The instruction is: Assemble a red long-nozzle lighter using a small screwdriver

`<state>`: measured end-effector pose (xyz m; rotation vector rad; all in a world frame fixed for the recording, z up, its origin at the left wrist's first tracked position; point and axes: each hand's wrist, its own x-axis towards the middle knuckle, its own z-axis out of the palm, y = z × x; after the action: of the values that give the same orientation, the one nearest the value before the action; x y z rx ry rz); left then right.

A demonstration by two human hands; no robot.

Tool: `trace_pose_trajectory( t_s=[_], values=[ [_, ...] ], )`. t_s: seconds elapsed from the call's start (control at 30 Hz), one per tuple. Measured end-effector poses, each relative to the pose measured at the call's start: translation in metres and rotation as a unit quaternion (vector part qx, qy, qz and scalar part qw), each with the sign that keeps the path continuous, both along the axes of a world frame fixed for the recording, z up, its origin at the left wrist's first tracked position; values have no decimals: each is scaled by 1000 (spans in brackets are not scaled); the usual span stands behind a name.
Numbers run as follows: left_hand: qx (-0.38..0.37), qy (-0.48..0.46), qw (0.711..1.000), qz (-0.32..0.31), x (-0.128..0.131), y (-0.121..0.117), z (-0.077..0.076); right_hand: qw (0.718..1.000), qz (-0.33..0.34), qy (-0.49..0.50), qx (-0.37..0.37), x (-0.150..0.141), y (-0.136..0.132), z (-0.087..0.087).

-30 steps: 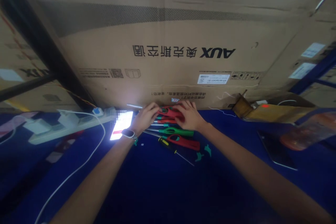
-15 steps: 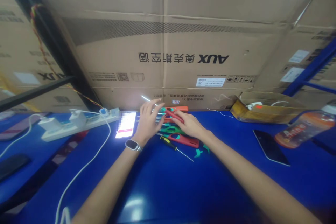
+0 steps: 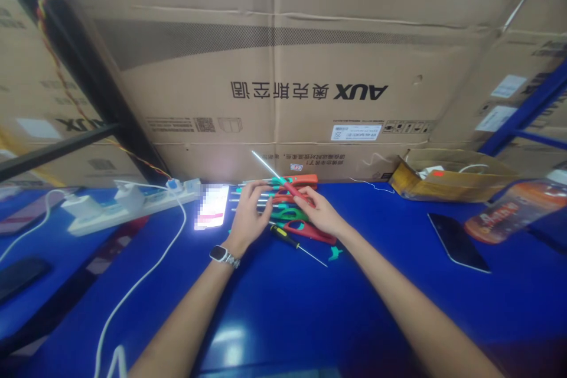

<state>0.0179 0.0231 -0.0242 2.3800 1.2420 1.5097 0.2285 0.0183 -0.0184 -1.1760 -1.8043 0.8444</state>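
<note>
My right hand is closed round the handle of a red long-nosed lighter. Its thin metal tube slants up and to the left, above the other lighters. My left hand holds nothing, fingers bent and apart, over the metal tubes of the pile. Beneath both hands lie several similar lighters, among them an orange lighter, a green lighter and a red lighter. In front of the pile rests a yellow-and-black screwdriver. Near its tip is a small green plastic piece.
A lit phone and a white power strip with cables are on the left. On the right are a dark phone, an orange-labelled bottle and an open cardboard box. A large carton stands behind the blue table.
My left hand has drawn back from the held lighter's tube and lowered over the pile. The red lighter in my right hand now shows more fully, its tube tip farther right.
</note>
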Motion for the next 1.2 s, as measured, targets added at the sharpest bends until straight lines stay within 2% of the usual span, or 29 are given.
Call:
trace_pose_trajectory(
  t_s=[0.07, 0.17, 0.27, 0.33, 0.47, 0.6, 0.77, 0.9, 0.97, 1.07, 1.13, 1.2],
  values=[
    [-8, 3, 1000, -3, -1, 0, -2, 999, -13, -40, 11, 6, -3, 2],
    [-13, 5, 1000, -5, -1, 1, -3, 987, -44, -152, 29, 15, -7, 12],
    [-27, 17, 999, -4, -1, 3, -4, 956, -59, -278, 74, 24, -1, 25],
    [-53, 38, 998, -10, -2, 5, -6, 936, -32, -334, 112, 26, 12, 30],
    [-114, 84, 990, -28, -3, 8, -11, 911, 20, -380, 156, 23, 43, 25],
    [-137, 102, 985, -37, -5, 6, -13, 917, 4, -363, 164, 17, 49, 16],
    [-116, 103, 986, -54, 1, -1, -8, 943, -76, -282, 161, 36, 7, 4],
    [-99, 121, 980, -125, 21, -13, 0, 943, -144, -278, 115, 67, -44, -10],
    [-97, 141, 971, -165, 33, -25, 4, 940, -167, -290, 66, 79, -68, -16],
    [-97, 197, 955, -198, 51, -49, 7, 954, -135, -268, 6, 89, -94, -22],
    [-98, 240, 947, -192, 63, -63, 5, 964, -105, -246, 5, 89, -102, -24],
    [-98, 278, 941, -168, 76, -74, -1, 968, -103, -228, 19, 86, -104, -27]
  ],
)
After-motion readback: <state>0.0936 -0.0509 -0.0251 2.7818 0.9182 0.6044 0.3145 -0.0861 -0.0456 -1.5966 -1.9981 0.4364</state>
